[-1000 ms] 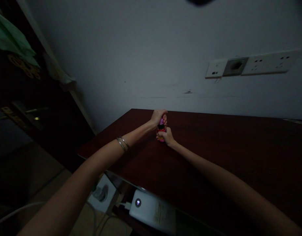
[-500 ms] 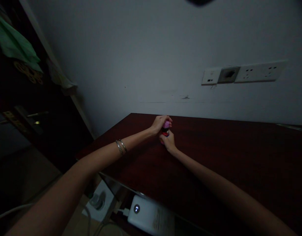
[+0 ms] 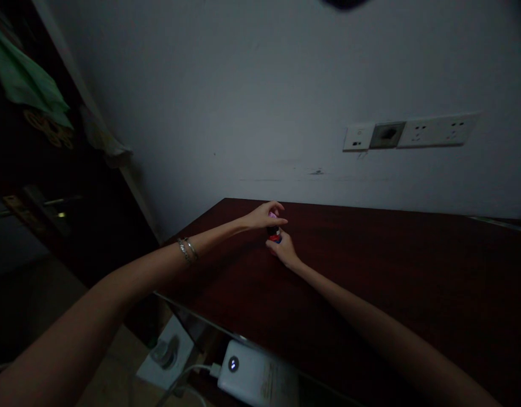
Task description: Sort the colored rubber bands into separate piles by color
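A small dark bottle (image 3: 273,231) with a red and blue lower part stands upright on the dark reddish-brown tabletop (image 3: 370,265). Its pink cap (image 3: 272,215) shows between the fingers of my left hand (image 3: 262,216), which curve round it from the left, thumb stretched across the near side. Lower down, my right hand (image 3: 287,250) is wrapped round the bottle's body and hides part of it. Two silver bracelets (image 3: 188,250) circle my left wrist.
Behind the table rises a pale wall with a row of sockets (image 3: 413,133). Below the front edge sits a white power bank (image 3: 255,370) with a lit display and a plugged cable. A clear container (image 3: 163,353) stands lower left; a dark door (image 3: 43,169) is at left.
Both hands and the bottle appear slightly further left and lower in view. My left hand has turned on the cap, its thumb now extended on the near side. My right hand keeps its hold.
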The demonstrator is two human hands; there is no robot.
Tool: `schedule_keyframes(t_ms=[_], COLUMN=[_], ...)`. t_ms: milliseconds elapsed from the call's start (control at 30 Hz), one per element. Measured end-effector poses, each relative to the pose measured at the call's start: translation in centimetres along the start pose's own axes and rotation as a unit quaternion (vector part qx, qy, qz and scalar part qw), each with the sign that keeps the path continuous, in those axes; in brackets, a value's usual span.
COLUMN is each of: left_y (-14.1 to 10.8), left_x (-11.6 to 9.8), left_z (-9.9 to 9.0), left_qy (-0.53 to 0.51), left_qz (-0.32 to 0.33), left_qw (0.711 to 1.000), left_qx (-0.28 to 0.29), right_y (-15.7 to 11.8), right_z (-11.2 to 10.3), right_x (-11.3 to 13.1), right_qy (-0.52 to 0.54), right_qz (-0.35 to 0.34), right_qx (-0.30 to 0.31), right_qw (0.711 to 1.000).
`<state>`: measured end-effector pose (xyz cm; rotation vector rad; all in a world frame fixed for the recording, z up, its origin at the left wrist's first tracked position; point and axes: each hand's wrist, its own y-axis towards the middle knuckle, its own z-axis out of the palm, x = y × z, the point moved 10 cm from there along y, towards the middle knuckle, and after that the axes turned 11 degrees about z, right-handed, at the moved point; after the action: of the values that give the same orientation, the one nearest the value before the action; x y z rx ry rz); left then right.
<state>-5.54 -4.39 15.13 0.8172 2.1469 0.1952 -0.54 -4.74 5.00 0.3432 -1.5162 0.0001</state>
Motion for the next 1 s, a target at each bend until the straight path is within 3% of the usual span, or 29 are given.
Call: schedule_keyframes(t_ms=[233,367,533,800,1000], left_y=[-0.6,-0.7,-0.7,-1.1,-1.1], left_x=[-2.0,-1.2,1.2,2.2,3.5], left_z=[0.7,0.1,-0.9,-1.2,-1.4], left_qy=[-0.084,-0.129,-0.112,-0.161,-0.169], left_qz=[0.039,0.030,-0.023,-0.091,-0.123], left_qw=[0.994,0.989,0.993,0.979,0.968], left_qx=[0.054,0.060,0.006,-0.083,-0.140], right_y=[0.0,0.0,0.0,0.5,0.7], right_z=[-0.9,-0.9,-0.7,-0.4,-0.8], right_x=[0.1,-0.2,-0.3,-1.2,-1.1], right_qy=[0.068,0.085,0.080,0.077,0.016], right_qz=[0.029,0.049,0.048,0.057,0.030], right_qx=[-0.027,-0.025,-0.018,-0.002,-0.032], right_qw=[0.997,0.995,0.995,0.995,0.999])
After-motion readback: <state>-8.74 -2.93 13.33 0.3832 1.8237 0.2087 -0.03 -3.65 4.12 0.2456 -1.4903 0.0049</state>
